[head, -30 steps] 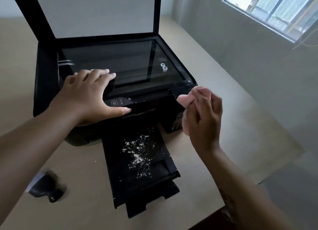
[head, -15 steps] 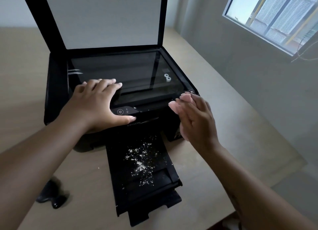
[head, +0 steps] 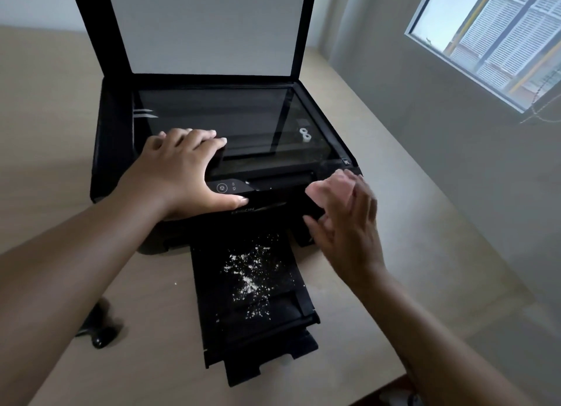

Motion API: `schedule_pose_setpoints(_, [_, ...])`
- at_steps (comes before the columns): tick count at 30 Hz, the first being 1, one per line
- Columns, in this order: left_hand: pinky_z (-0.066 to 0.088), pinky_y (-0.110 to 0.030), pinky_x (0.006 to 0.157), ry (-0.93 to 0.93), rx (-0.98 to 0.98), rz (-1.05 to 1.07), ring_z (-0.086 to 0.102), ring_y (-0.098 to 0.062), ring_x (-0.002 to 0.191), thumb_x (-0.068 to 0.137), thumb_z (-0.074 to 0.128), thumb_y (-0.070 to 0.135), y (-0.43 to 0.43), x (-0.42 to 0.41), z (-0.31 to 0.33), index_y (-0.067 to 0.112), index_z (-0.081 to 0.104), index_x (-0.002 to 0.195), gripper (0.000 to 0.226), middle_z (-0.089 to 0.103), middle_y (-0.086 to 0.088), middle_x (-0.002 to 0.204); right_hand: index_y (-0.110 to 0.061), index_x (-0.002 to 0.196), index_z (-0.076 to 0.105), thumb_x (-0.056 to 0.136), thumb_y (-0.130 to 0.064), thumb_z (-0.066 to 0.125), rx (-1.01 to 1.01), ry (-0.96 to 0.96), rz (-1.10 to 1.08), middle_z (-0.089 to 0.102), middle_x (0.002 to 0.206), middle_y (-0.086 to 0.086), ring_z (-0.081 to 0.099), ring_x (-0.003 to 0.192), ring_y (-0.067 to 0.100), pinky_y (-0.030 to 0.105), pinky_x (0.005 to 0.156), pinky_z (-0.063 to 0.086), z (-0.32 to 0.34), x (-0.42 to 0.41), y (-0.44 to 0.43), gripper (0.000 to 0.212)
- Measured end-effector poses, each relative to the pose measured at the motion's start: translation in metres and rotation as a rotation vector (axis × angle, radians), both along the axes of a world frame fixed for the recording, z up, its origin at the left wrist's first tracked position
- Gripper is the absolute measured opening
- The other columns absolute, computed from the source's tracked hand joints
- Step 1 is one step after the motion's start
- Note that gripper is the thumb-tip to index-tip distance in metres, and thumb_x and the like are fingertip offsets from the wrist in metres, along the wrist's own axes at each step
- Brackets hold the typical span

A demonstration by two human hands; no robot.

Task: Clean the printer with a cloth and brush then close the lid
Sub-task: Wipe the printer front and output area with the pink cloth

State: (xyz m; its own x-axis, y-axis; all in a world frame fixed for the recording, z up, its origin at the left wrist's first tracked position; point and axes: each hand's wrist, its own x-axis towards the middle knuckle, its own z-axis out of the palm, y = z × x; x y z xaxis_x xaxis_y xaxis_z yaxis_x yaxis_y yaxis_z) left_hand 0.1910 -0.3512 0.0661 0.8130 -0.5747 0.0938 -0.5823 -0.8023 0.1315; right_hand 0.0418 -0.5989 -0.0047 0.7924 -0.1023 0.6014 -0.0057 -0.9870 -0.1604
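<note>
Right hand (head: pixel 343 220) has lowered, fingers spread, cloth unseen, at 3 o'clock of flat left hand (head: pixel 182 174) bracing printer (head: pixel 115 150).

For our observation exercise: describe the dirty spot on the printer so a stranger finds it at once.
Start at the black printer on the tan table. Its output tray sticks out at the front. The white dust lies there; the glass above looks clean.

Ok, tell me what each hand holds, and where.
Left hand lies flat on the printer, holding nothing. Right hand: cannot tell; maybe a pink cloth underneath.
</note>
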Motion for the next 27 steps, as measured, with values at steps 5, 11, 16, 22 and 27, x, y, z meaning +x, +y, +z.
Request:
schedule_pose_setpoints(5, [0.013, -0.046, 0.119, -0.001, -0.004, -0.005, 0.017, -0.016, 0.145, 0.051, 0.033, 0.100, 0.000, 0.003, -0.001, 0.034, 0.026, 0.152, 0.121, 0.022, 0.012, 0.159, -0.025, 0.129, 0.059, 0.082, 0.002, 0.062, -0.667, 0.061, 0.186, 0.029, 0.153, 0.008, 0.026, 0.141, 0.039, 0.055, 0.117, 0.025, -0.019, -0.017, -0.029, 0.054])
schedule_pose_setpoints(11, [0.014, -0.046, 0.119, 0.006, -0.017, -0.001, 0.019, -0.016, 0.144, 0.049, 0.033, 0.100, 0.001, 0.001, -0.003, 0.034, 0.027, 0.151, 0.122, 0.024, 0.012, 0.158, -0.020, 0.116, 0.066, 0.095, -0.004, 0.051, -0.867, 0.022, 0.232, 0.067, 0.124, 0.002, 0.056, 0.123, 0.023, 0.034, 0.092, 0.043, 0.000, -0.004, -0.017, 0.030])
schedule_pose_setpoints(16, [0.013, -0.045, 0.119, 0.007, -0.014, -0.008, 0.019, -0.016, 0.144, 0.050, 0.034, 0.099, 0.001, 0.000, -0.003, 0.033, 0.028, 0.151, 0.121, 0.024, 0.012, 0.158, -0.014, 0.111, 0.066, 0.096, -0.009, 0.035, -1.014, 0.132, 0.185, 0.065, 0.122, 0.007, 0.057, 0.116, 0.026, 0.039, 0.097, 0.033, -0.003, -0.001, -0.005, 0.035])
schedule_pose_setpoints(22, [0.013, -0.045, 0.119, 0.005, -0.024, -0.010, 0.018, -0.016, 0.144, 0.051, 0.034, 0.099, 0.002, -0.001, -0.003, 0.033, 0.028, 0.151, 0.120, 0.024, 0.012, 0.158, -0.015, 0.107, 0.069, 0.086, -0.016, 0.052, -1.028, 0.212, 0.191, 0.065, 0.109, 0.002, 0.058, 0.115, 0.024, 0.037, 0.094, 0.030, -0.015, 0.003, 0.007, 0.026])
schedule_pose_setpoints(27, [0.012, -0.045, 0.119, 0.007, -0.023, -0.008, 0.018, -0.016, 0.144, 0.052, 0.033, 0.098, 0.004, 0.000, -0.003, 0.033, 0.027, 0.152, 0.120, 0.024, 0.012, 0.158, -0.017, 0.109, 0.071, 0.088, -0.018, 0.053, -1.038, 0.312, 0.210, 0.071, 0.104, 0.004, 0.061, 0.113, 0.026, 0.039, 0.099, 0.028, -0.021, 0.006, 0.009, 0.027])
